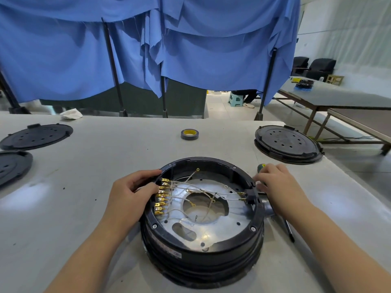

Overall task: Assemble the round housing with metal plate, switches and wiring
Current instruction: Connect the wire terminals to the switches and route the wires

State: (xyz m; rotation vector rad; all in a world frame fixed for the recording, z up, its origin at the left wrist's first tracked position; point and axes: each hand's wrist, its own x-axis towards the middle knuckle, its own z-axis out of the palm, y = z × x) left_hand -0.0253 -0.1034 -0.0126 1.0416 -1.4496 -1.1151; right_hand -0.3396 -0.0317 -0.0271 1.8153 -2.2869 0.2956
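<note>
Housing (202, 253) nearest me. L hand (129, 194) grips rim at 9, fingers curled. Screwdriver (261, 167) at 3, under R hand (279, 185), fingers curled over the handle; R nearer.

The grey table (84, 187) served as the landmark. At its far middle lay a roll of tape (189, 134). At its far left edge lay a crumpled white cloth (71, 114). Behind the table hung a blue curtain (148, 49) on dark poles (113, 64). Under the curtain, beyond the table, a green stool (235, 100) stood on the floor. To the right of the table was a second long table (338, 98), and behind that stood dark armchairs (320, 67).
</note>
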